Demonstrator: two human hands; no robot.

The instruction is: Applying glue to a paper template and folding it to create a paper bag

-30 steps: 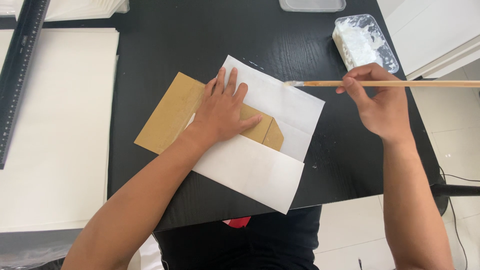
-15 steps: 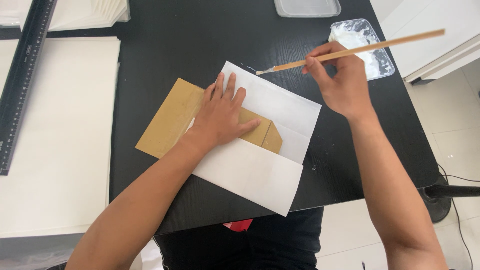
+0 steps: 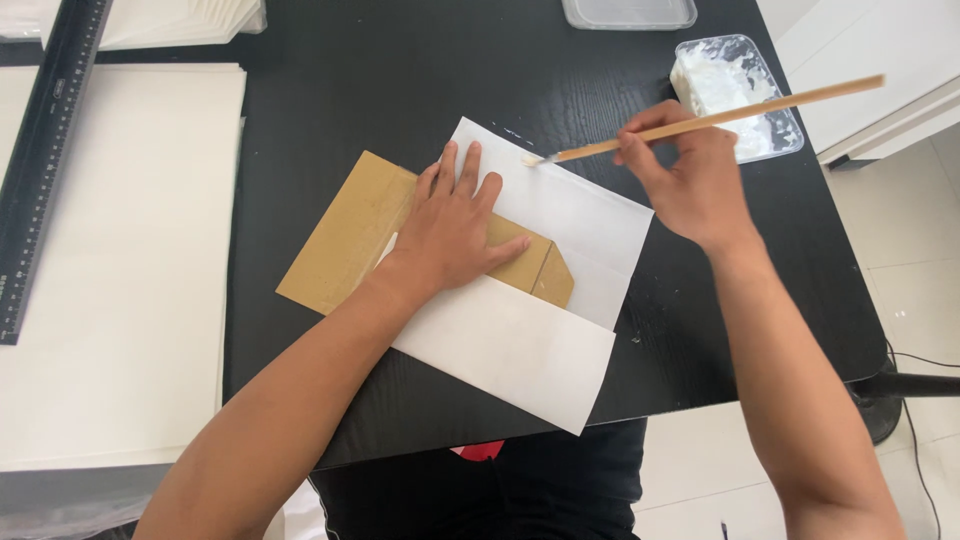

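Left hand (image 3: pixel 455 232) lies flat, fingers spread, pressing the folded brown card piece (image 3: pixel 360 232) down onto the white paper sheet (image 3: pixel 520 340) in the middle of the black worktop (image 3: pixel 400 80). My right hand (image 3: pixel 690 180) is closed in a pinch on the thin wooden brush (image 3: pixel 710 120), whose tip touches the upper flap of the white sheet close to its top edge, just beside my left fingertips. From what I see, I judge the work to be at the pasting stage: the card sits in place on the sheet, the lower part of the paper lies flat and uncovered, and I can make out no clear wet film on the upper flap, so most of the spreading looks not yet done. No flap is folded over the card. A clear tray of white paste (image 3: pixel 740 90) stands near the far right corner, a black ruler (image 3: pixel 45 160) and large white sheets (image 3: pixel 120 270) lie well to the left.
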